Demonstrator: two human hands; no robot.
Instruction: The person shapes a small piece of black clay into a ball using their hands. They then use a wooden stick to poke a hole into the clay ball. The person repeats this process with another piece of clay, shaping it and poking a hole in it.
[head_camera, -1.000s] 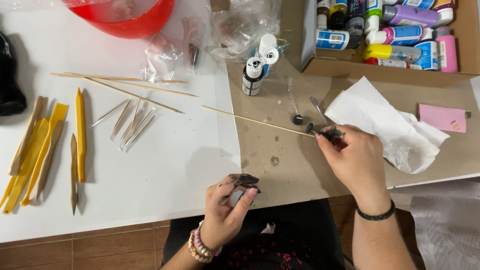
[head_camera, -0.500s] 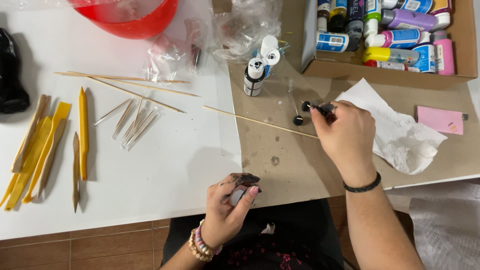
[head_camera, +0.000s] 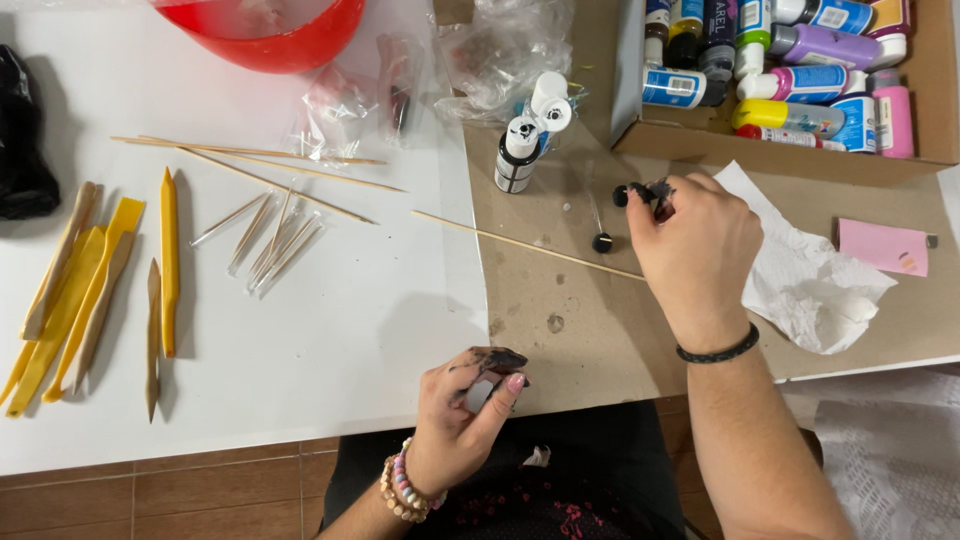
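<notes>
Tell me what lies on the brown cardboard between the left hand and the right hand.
In the head view, between the left hand and right hand, the cardboard shows only a thin wooden skewer and small paint spots.

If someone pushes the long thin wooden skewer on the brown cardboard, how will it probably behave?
The wooden skewer looks very thin and round, so it would probably roll or slide easily. It seems light, and it might snap if bent. It lies flat on the cardboard.
</notes>
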